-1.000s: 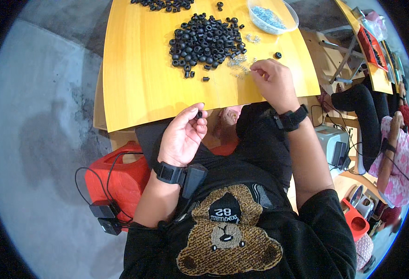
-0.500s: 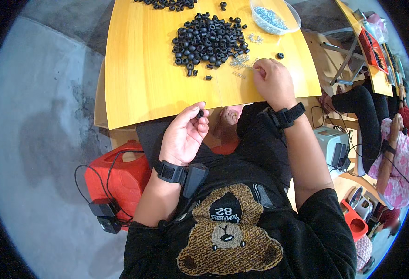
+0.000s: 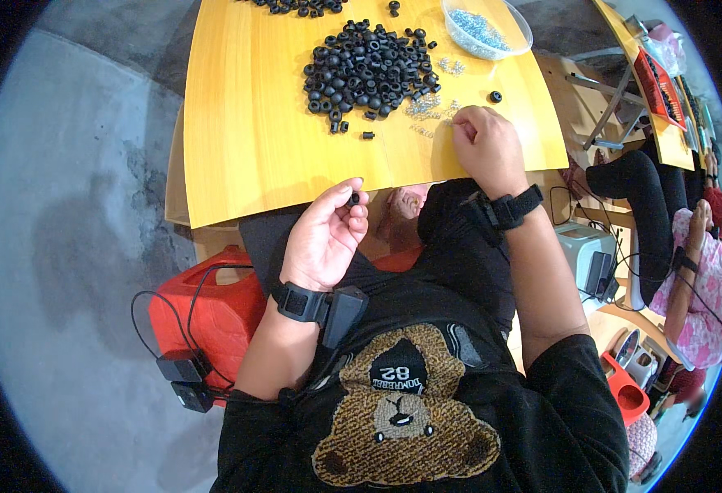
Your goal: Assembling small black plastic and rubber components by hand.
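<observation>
My left hand (image 3: 325,234), palm turned up just off the table's near edge, pinches a small black plastic part (image 3: 354,199) between thumb and fingers. My right hand (image 3: 490,148) rests over the near right part of the table with its fingers curled in and the fingertips pressed together. What those fingers hold, if anything, is hidden. Beside its fingertips lie loose small metal springs (image 3: 423,107). A large pile of black plastic caps and sleeves (image 3: 371,70) sits beyond my hands, and a single black piece (image 3: 368,135) lies at its near edge.
The yellow table (image 3: 246,156) carries a clear bowl of springs (image 3: 515,52) at the far right and more black parts (image 3: 295,6) at the far left. One black ring (image 3: 495,97) lies beyond my right hand. Below stands a red container (image 3: 209,316). Another person (image 3: 681,271) sits at the right.
My right hand has shifted slightly to the right and nearer, away from the springs. My left hand stays in place with the black part.
</observation>
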### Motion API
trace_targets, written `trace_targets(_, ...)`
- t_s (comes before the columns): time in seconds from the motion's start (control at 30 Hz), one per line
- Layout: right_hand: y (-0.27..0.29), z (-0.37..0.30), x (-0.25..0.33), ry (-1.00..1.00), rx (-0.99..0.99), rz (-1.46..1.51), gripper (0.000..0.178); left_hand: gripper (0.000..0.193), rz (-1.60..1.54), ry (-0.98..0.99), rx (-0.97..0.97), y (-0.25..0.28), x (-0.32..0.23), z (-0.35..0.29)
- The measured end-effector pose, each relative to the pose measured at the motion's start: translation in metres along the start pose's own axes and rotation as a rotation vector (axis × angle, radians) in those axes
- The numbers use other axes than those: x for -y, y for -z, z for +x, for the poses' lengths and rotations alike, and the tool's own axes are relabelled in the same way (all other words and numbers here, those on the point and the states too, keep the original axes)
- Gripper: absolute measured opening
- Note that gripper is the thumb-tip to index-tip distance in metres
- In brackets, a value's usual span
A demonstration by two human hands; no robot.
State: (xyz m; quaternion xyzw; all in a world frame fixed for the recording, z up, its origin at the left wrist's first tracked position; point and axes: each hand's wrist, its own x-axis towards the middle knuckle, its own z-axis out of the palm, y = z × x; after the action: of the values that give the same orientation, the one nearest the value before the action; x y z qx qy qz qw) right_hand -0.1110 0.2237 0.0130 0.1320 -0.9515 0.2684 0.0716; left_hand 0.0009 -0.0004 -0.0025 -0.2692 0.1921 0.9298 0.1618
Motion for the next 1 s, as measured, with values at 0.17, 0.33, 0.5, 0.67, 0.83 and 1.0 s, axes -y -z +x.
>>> trace_targets(0.17, 0.0012, -0.0019, -0.0007, 0.012, -0.020, -0.010, 0.011, 0.022, 0.000, 0.004, 0.011, 0.0012, 0.0000, 0.0009)
trace_targets(0.33, -0.0017, 0.0011, -0.0032, 0.010, 0.005, -0.006, 0.011, 0.022, -0.007, 0.008, -0.001, 0.0011, -0.0005, 0.0008)
trace_targets(0.5, 0.0000, -0.0007, -0.0010, -0.003, 0.004, -0.023, 0.011, 0.022, -0.003, 0.006, 0.005, 0.0029, -0.0003, 0.0005)
trace_targets(0.67, -0.0009, 0.0006, -0.0070, 0.012, -0.009, 0.008, 0.013, 0.022, -0.005, 0.013, 0.005, 0.0014, 0.0000, 0.0007)
trace_targets(0.83, 0.0006, 0.0008, -0.0080, 0.033, -0.083, -0.007, 0.014, 0.021, -0.003, 0.013, -0.009, 0.0008, 0.0002, 0.0011)
trace_targets(1.0, 0.0020, 0.0001, -0.0063, 0.011, -0.087, -0.003, 0.012, 0.021, 0.002, 0.013, -0.006, -0.0004, 0.0001, 0.0015)
